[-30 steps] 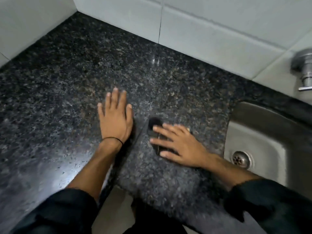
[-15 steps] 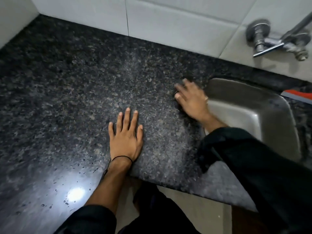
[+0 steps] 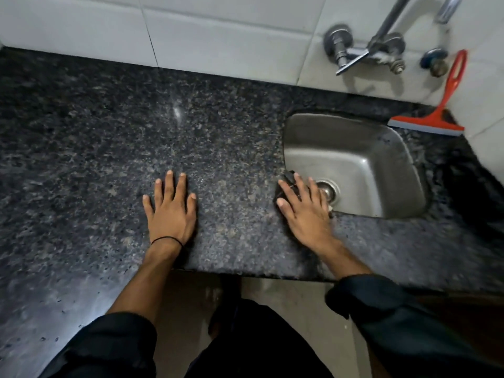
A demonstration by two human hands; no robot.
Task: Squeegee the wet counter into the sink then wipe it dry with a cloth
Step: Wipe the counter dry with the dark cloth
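- The left hand [image 3: 170, 211] lies flat on the table [image 3: 109, 137], palm down, fingers spread and holding nothing; a thin black band circles its wrist.
- The right hand [image 3: 304, 208] presses down on a dark cloth [image 3: 285, 184] with fingers stretched out flat over it rather than curled round it.
- The cloth sits at the near left corner of the sink [image 3: 381, 148], right on the edge where table meets basin; only a small dark bunch shows past the fingertips, and the rest is hidden under the hand.
- The right fingertips reach over the sink's rim, close to the drain [image 3: 328, 190].
- The sink is a steel basin set into the table to the right of both hands.
- A red squeegee [image 3: 436, 115] stands at the far right corner behind the sink, its blade on the table and its looped handle leaning up against the wall tiles [image 3: 218, 31]; it is well apart from both hands.
- A metal tap [image 3: 362, 47] is fixed to the tiles above the sink.
- The table is dark speckled stone; a bright glare and small dark specks, possibly droplets, show on its near left part.
- Both forearms are bare, with dark sleeves pushed up.
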